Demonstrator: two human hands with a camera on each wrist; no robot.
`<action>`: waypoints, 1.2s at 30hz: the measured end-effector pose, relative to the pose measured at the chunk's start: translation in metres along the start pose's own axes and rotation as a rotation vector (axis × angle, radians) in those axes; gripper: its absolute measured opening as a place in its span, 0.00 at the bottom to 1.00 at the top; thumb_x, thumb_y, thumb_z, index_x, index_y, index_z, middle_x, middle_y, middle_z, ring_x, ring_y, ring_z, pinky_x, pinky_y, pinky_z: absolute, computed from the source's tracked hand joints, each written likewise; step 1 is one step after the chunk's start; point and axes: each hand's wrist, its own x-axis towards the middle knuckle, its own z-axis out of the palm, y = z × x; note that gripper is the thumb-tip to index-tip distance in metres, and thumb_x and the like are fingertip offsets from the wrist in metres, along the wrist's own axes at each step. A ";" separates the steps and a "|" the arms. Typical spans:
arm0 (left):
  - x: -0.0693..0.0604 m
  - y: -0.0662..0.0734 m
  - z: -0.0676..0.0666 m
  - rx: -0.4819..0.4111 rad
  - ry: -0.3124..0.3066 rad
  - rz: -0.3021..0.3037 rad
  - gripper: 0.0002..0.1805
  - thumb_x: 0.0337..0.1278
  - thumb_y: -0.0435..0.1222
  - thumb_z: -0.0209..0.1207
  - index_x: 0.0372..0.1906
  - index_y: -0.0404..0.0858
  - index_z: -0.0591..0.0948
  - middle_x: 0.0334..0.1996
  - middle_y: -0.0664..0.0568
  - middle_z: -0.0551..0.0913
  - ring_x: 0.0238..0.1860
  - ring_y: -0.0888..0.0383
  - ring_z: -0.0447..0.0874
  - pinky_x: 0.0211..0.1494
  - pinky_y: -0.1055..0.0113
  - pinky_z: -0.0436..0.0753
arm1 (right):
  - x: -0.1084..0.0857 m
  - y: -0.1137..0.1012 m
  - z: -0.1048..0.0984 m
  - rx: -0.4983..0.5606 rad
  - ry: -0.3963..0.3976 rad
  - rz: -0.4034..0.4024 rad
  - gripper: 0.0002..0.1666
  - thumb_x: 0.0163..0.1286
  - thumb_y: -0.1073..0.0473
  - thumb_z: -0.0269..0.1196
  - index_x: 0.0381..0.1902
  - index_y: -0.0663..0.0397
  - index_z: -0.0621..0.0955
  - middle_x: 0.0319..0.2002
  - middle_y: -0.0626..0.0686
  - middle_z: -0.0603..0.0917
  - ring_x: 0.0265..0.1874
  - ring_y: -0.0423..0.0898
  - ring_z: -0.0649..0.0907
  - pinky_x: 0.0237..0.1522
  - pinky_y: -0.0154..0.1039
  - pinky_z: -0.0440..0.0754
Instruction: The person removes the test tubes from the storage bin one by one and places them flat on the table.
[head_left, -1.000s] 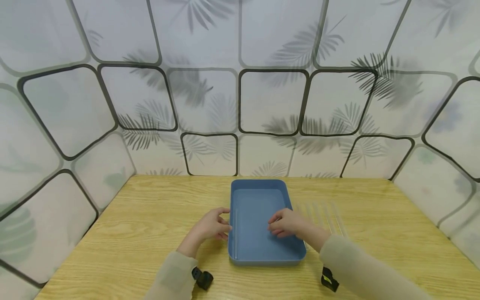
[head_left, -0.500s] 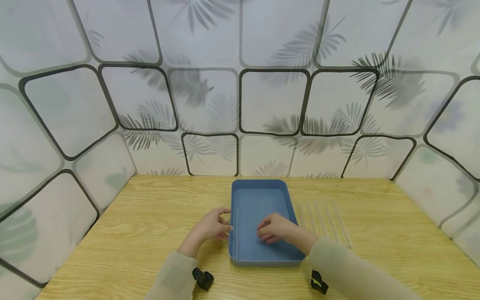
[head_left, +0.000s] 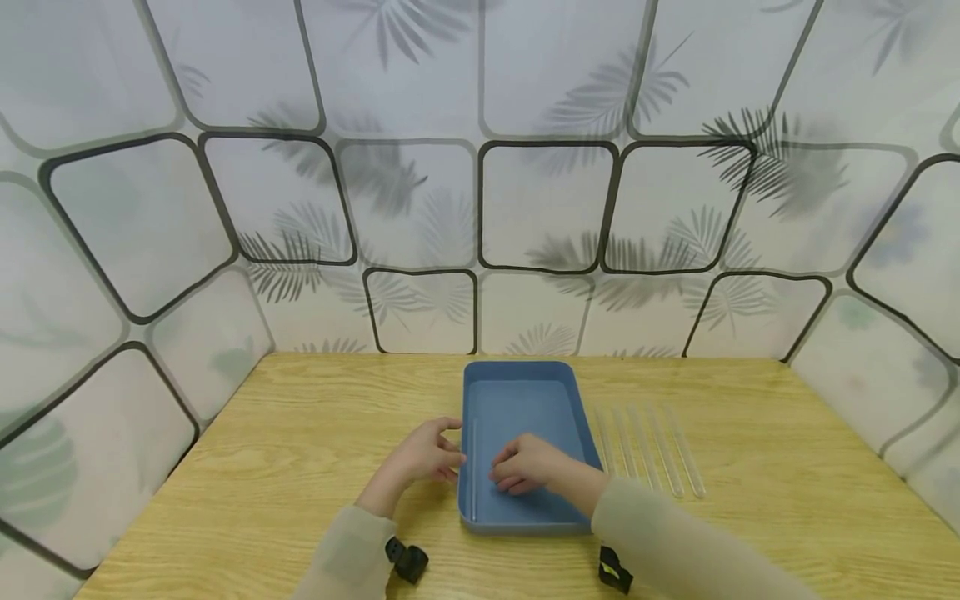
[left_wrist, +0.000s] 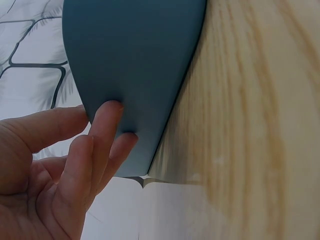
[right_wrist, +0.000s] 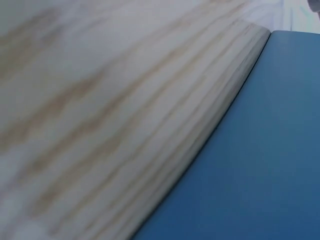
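Note:
A blue rectangular tray (head_left: 525,400) stands on the table in the head view. Along its left inner side lies one thin clear tube (head_left: 474,471). My left hand (head_left: 422,452) rests its fingertips against the tray's outer left wall, and the left wrist view shows its fingers (left_wrist: 105,125) touching that wall. Over the tray's lower middle is my right hand (head_left: 525,467), fingers curled and fingertips together, just right of the tube. Whether something clear is between those fingertips cannot be made out. The right wrist view shows tray and table, but not the hand's fingers.
Several clear tubes (head_left: 660,450) lie side by side on the wooden table (head_left: 337,417), right of the tray; the right forearm passes near their lower ends. A patterned curtain (head_left: 420,308) encloses the table at the back and sides.
My right hand has moved left and slightly toward me across the tray, nearing the tube inside. The left hand and tray have stayed put. More of the tubes on the right show now.

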 end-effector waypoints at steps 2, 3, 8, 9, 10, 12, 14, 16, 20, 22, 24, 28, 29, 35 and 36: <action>0.000 0.000 0.000 -0.001 0.000 0.000 0.31 0.50 0.28 0.58 0.60 0.28 0.62 0.33 0.43 0.78 0.23 0.53 0.81 0.28 0.61 0.78 | 0.001 -0.001 0.002 0.010 -0.003 0.004 0.17 0.52 0.65 0.63 0.40 0.70 0.78 0.25 0.54 0.82 0.25 0.44 0.82 0.29 0.38 0.79; 0.000 0.000 0.001 -0.002 -0.001 0.000 0.31 0.50 0.28 0.58 0.60 0.28 0.62 0.32 0.43 0.78 0.23 0.53 0.81 0.28 0.61 0.78 | 0.002 -0.001 0.003 0.014 -0.004 0.003 0.17 0.52 0.65 0.63 0.40 0.70 0.78 0.25 0.54 0.82 0.25 0.44 0.82 0.29 0.38 0.79; 0.000 -0.001 0.000 -0.009 -0.004 0.002 0.30 0.50 0.27 0.57 0.60 0.28 0.62 0.33 0.43 0.78 0.23 0.53 0.81 0.28 0.61 0.79 | 0.003 -0.003 0.009 0.033 -0.010 0.007 0.18 0.52 0.66 0.63 0.41 0.71 0.77 0.26 0.54 0.81 0.26 0.45 0.82 0.30 0.39 0.79; 0.000 -0.002 0.000 -0.011 -0.004 0.003 0.30 0.50 0.27 0.57 0.60 0.28 0.62 0.33 0.43 0.78 0.23 0.53 0.81 0.28 0.62 0.79 | 0.003 -0.004 0.010 0.037 -0.010 0.009 0.18 0.52 0.66 0.63 0.41 0.71 0.77 0.26 0.54 0.81 0.26 0.44 0.82 0.30 0.39 0.79; 0.000 -0.002 0.000 -0.011 -0.005 0.005 0.30 0.50 0.27 0.57 0.60 0.28 0.61 0.33 0.43 0.78 0.23 0.53 0.81 0.28 0.62 0.79 | 0.004 -0.004 0.011 0.039 -0.010 0.011 0.18 0.52 0.66 0.63 0.41 0.71 0.77 0.26 0.54 0.81 0.26 0.44 0.82 0.30 0.38 0.79; 0.000 -0.002 0.000 -0.014 -0.006 0.004 0.30 0.50 0.27 0.57 0.60 0.28 0.62 0.33 0.43 0.78 0.23 0.52 0.81 0.28 0.62 0.79 | 0.004 -0.005 0.012 0.046 -0.010 0.014 0.18 0.52 0.66 0.62 0.41 0.71 0.76 0.26 0.54 0.81 0.26 0.44 0.82 0.30 0.38 0.79; 0.000 -0.002 0.000 -0.013 -0.006 0.003 0.30 0.50 0.27 0.57 0.60 0.28 0.62 0.33 0.43 0.78 0.23 0.53 0.81 0.28 0.62 0.79 | 0.005 -0.006 0.014 0.050 -0.011 0.018 0.18 0.52 0.67 0.62 0.41 0.71 0.76 0.26 0.54 0.81 0.26 0.44 0.81 0.30 0.38 0.79; -0.001 -0.002 0.000 -0.012 -0.008 0.001 0.31 0.50 0.27 0.57 0.61 0.28 0.61 0.33 0.42 0.78 0.23 0.53 0.81 0.28 0.61 0.78 | 0.005 -0.007 0.015 0.052 -0.012 0.015 0.17 0.52 0.67 0.62 0.40 0.71 0.76 0.26 0.54 0.81 0.25 0.44 0.81 0.30 0.38 0.79; -0.001 0.000 0.000 -0.012 -0.008 -0.002 0.31 0.50 0.27 0.58 0.61 0.28 0.62 0.33 0.43 0.77 0.23 0.52 0.81 0.28 0.61 0.79 | 0.006 -0.007 0.016 0.059 -0.015 0.008 0.16 0.53 0.66 0.63 0.40 0.71 0.77 0.26 0.54 0.81 0.25 0.44 0.81 0.30 0.38 0.79; -0.001 0.001 0.000 -0.010 -0.007 -0.003 0.31 0.50 0.27 0.58 0.60 0.28 0.62 0.33 0.43 0.77 0.24 0.52 0.81 0.29 0.61 0.79 | 0.007 -0.007 0.017 0.065 -0.014 0.007 0.16 0.53 0.66 0.63 0.40 0.71 0.77 0.26 0.54 0.81 0.26 0.44 0.81 0.30 0.39 0.79; -0.001 0.002 0.001 -0.012 -0.007 -0.001 0.31 0.50 0.27 0.58 0.60 0.28 0.62 0.33 0.43 0.77 0.24 0.52 0.81 0.29 0.60 0.79 | 0.008 -0.007 0.018 0.068 -0.014 0.006 0.17 0.53 0.66 0.62 0.41 0.71 0.76 0.27 0.55 0.81 0.26 0.45 0.81 0.30 0.39 0.79; 0.000 0.002 0.001 -0.014 -0.008 0.004 0.31 0.49 0.26 0.58 0.60 0.28 0.62 0.32 0.43 0.77 0.23 0.52 0.81 0.29 0.60 0.79 | 0.009 -0.007 0.019 0.071 -0.013 0.007 0.18 0.53 0.66 0.62 0.41 0.72 0.76 0.27 0.55 0.82 0.26 0.45 0.82 0.30 0.39 0.79; 0.000 0.002 0.001 -0.015 -0.008 0.006 0.30 0.49 0.26 0.57 0.60 0.28 0.62 0.32 0.43 0.77 0.23 0.52 0.81 0.29 0.60 0.79 | 0.009 -0.007 0.019 0.072 -0.013 0.008 0.18 0.54 0.66 0.62 0.42 0.72 0.76 0.28 0.55 0.82 0.26 0.45 0.82 0.30 0.39 0.79; 0.000 0.000 0.000 -0.019 -0.008 0.012 0.30 0.49 0.26 0.57 0.60 0.27 0.62 0.32 0.43 0.77 0.23 0.52 0.81 0.28 0.60 0.79 | 0.008 -0.008 0.020 0.075 -0.007 0.022 0.17 0.54 0.67 0.62 0.42 0.71 0.76 0.27 0.55 0.81 0.26 0.45 0.82 0.30 0.38 0.79; 0.000 0.000 0.000 -0.021 -0.007 0.010 0.31 0.49 0.26 0.57 0.60 0.27 0.62 0.32 0.42 0.77 0.23 0.52 0.81 0.28 0.60 0.79 | 0.008 -0.008 0.020 0.076 -0.007 0.023 0.17 0.54 0.67 0.62 0.42 0.71 0.75 0.26 0.55 0.81 0.26 0.45 0.82 0.30 0.38 0.79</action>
